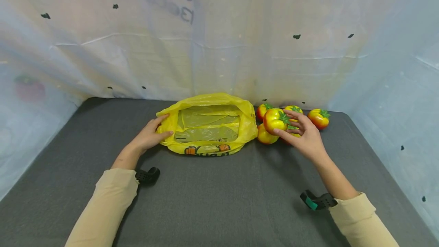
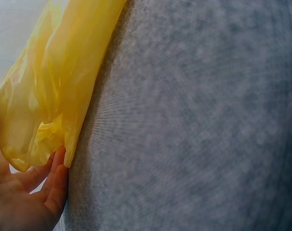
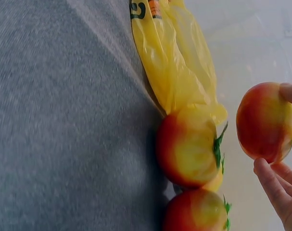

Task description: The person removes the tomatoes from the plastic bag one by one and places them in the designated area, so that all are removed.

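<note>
A yellow plastic bag (image 1: pixel 247 127) lies with its wide mouth facing up and dark print on its near side. My left hand (image 1: pixel 148 135) holds the bag's left end, thumb and fingers at the rim; in the left wrist view the fingertips (image 2: pixel 59 156) are by the bag's folded end. My right hand (image 1: pixel 306 137) grips a yellow-red tomato (image 1: pixel 273 120) with a green leafy top, between thumb and fingers. In the right wrist view this tomato (image 3: pixel 262 122) is raised apart from the others. Beneath and around it sit several more tomatoes (image 1: pixel 266 137), partly hidden by the hand.
One tomato (image 1: pixel 319 119) sits apart at the right, by the back edge of the dark grey table (image 1: pixel 219 193). Pale translucent sheeting (image 1: pixel 219 64) hangs behind the table and at both sides. A black band (image 1: pixel 147 175) is on each wrist.
</note>
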`<act>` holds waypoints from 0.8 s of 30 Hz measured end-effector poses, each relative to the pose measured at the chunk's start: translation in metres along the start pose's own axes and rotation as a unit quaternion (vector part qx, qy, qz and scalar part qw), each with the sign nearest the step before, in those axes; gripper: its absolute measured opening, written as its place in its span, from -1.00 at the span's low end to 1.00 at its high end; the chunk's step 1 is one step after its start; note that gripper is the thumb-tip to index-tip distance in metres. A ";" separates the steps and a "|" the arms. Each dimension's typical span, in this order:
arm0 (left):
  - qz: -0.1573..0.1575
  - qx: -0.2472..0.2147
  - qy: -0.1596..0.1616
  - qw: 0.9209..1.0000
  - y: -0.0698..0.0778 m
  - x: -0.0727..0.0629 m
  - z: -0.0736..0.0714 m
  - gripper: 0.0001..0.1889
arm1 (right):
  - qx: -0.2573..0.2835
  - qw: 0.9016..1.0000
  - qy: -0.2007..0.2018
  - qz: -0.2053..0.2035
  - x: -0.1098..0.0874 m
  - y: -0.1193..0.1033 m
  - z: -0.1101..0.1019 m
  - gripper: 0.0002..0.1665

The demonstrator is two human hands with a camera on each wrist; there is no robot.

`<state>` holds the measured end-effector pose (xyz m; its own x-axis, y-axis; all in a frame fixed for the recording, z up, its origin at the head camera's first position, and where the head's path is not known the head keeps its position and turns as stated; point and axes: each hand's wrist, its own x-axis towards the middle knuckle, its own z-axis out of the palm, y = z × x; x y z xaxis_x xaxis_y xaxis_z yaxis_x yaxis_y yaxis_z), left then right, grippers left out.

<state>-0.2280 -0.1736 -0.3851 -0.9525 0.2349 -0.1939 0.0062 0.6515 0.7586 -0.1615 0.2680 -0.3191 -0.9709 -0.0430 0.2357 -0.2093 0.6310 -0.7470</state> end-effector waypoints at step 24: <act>-0.002 -0.002 -0.007 1.000 0.000 0.000 -0.001 -0.24 | -0.016 0.999 0.016 0.023 -0.010 0.010 -0.025 -0.23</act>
<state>-0.2285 -0.1741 -0.3841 -0.9483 0.2426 -0.2049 0.0018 0.6493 0.7605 -0.1509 0.2943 -0.3135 -0.9749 0.0107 0.2223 -0.1609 0.6565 -0.7370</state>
